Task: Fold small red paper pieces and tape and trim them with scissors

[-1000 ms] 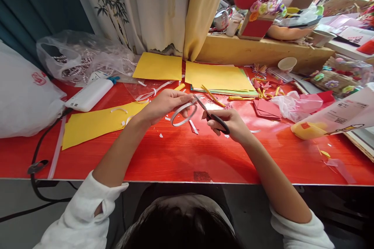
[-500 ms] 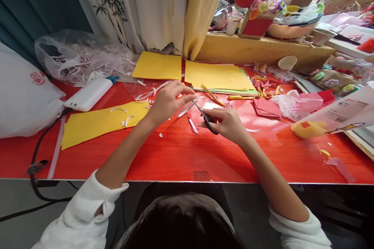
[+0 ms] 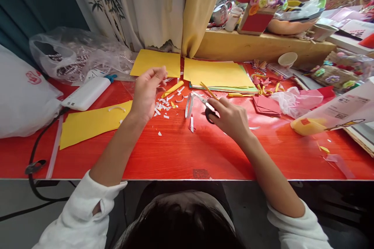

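Observation:
My right hand (image 3: 229, 116) grips a pair of scissors (image 3: 210, 115) with black handles, the metal blades pointing to the upper left. Just left of the blades lies a curled white paper strip (image 3: 189, 106) on the red table. Raised over the scraps, my left hand (image 3: 147, 93) is closed, thumb and fingers drawn together; what they pinch, if anything, I cannot make out. Beneath and right of it are many white paper scraps (image 3: 163, 107) and a rolled yellow paper piece (image 3: 173, 89).
Yellow paper sheets (image 3: 219, 74) are stacked at the back, with a yellow strip (image 3: 90, 124) on the left. A white power bank (image 3: 87, 94) sits beside plastic bags. Red paper squares (image 3: 266, 106) and a clear plastic bag (image 3: 336, 111) lie to the right.
My left hand has moved left and up, away from the scissors, uncovering the white scraps and the rolled yellow piece. My right hand keeps the scissors, shifted slightly.

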`<state>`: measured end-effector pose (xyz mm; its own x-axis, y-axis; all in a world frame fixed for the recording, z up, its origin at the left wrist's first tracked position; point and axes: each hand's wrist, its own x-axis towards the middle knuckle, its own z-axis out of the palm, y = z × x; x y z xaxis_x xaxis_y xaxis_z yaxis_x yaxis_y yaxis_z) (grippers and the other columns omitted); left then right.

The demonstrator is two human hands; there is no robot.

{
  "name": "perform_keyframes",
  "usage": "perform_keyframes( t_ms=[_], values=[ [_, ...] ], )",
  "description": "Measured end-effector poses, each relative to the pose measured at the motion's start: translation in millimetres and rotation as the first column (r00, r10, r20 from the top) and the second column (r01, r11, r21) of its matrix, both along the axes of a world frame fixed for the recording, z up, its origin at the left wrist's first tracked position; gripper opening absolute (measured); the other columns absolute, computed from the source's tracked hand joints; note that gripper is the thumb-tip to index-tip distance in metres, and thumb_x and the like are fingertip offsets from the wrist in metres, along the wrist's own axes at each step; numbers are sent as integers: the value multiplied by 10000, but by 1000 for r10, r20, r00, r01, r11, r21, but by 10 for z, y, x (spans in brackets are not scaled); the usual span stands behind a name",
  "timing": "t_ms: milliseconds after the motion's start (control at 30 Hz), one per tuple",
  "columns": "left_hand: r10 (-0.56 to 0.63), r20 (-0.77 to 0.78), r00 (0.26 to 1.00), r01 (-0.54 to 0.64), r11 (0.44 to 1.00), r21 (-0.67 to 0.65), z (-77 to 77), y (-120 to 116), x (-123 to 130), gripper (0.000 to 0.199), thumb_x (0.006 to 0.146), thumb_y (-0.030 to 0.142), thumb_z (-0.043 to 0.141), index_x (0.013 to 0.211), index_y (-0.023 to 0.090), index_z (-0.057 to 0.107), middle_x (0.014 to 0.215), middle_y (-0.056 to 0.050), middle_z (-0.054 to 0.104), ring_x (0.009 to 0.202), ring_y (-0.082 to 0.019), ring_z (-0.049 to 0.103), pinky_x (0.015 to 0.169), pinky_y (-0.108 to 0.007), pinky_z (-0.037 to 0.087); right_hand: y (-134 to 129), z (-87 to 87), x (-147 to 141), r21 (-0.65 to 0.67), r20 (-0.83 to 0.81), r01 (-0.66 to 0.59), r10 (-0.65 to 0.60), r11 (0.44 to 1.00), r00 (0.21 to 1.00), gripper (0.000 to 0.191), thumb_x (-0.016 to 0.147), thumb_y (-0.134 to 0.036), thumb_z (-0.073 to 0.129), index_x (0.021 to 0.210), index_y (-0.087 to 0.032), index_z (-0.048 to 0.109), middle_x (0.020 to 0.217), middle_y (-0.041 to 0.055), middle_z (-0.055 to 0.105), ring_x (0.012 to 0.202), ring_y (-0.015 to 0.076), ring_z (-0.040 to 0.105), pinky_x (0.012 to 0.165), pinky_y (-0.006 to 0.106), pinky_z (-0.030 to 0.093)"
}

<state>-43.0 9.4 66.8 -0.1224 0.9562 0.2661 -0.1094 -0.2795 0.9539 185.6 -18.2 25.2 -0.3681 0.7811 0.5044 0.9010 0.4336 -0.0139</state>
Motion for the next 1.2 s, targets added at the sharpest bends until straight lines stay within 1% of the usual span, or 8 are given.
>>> perform_keyframes(
  t_ms=[133, 233, 333, 500, 833, 967, 1033, 1200],
  values=[
    [-102, 42, 994, 104, 994, -40, 50, -11, -22, 159, 816, 348, 590, 786, 192, 598, 628, 19, 502, 483, -42, 386, 486, -195, 374, 89, 4, 51, -7, -245, 239, -233, 971, 941, 398, 863, -271, 466, 1248, -184, 511, 1042, 128, 593, 820, 244, 580, 560, 320, 374],
    [-156, 37, 987, 158, 986, -57, 30, -31, 39, 123, 792, 268, 625, 782, 146, 616, 706, -1, 576, 509, -27, 428, 487, -174, 368, 158, -19, 112, -95, -311, 267, -283, 959, 907, 498, 841, -198, 461, 1334, -157, 405, 1126, 177, 544, 931, 295, 565, 649, 384, 436],
    [-190, 11, 982, 191, 979, -76, 5, -40, 68, 103, 767, 222, 647, 819, 134, 642, 763, -17, 626, 519, -21, 444, 486, -160, 360, 209, -78, 172, -195, -336, 189, -247, 962, 909, 604, 801, -163, 502, 1375, -127, 320, 1169, 194, 527, 1049, 321, 521, 776, 440, 452],
    [-274, -110, 955, 264, 959, -101, -34, -56, 70, 192, 733, 198, 667, 919, 151, 673, 874, -46, 654, 612, -54, 522, 504, -175, 374, 248, -156, 216, -351, -317, -41, -77, 936, 945, 508, 785, -140, 526, 1289, -144, 461, 1108, 157, 574, 1010, 286, 542, 838, 414, 453],
    [-528, -368, 765, 489, 849, -201, -102, -119, 178, 328, 755, 155, 588, 1076, 204, 632, 1104, -56, 643, 861, -119, 591, 550, -180, 388, 245, -195, 125, -313, -176, -56, 0, 948, 984, 309, 854, -180, 505, 1141, -161, 618, 1065, 137, 617, 962, 281, 585, 820, 407, 462],
    [-560, -399, 726, 527, 826, -201, -169, -85, 191, 347, 780, 149, 547, 1116, 211, 604, 1176, -68, 615, 1040, -163, 577, 553, -173, 379, 204, -155, 82, -187, -232, -34, -11, 982, 973, 196, 788, -186, 617, 970, -173, 689, 1092, 139, 587, 1025, 296, 534, 884, 440, 424],
    [-572, -412, 710, 530, 818, -222, -192, -73, 192, 356, 789, 146, 528, 1135, 207, 588, 1160, -81, 622, 1038, -171, 584, 526, -174, 358, 162, -113, 47, -222, -395, -125, 28, 967, 918, 157, 805, -247, 616, 927, -191, 697, 1038, 116, 607, 993, 269, 548, 874, 432, 436],
    [-627, -404, 666, 580, 776, -248, -207, -80, 203, 427, 788, 117, 507, 1200, 227, 539, 1181, -85, 612, 1073, -179, 577, 544, -182, 375, 42, -6, -77, -361, -817, -515, 3, 778, 577, 342, 827, -435, 565, 1032, -174, 648, 1007, 79, 636, 839, 175, 596, 698, 311, 520]
  ],
)
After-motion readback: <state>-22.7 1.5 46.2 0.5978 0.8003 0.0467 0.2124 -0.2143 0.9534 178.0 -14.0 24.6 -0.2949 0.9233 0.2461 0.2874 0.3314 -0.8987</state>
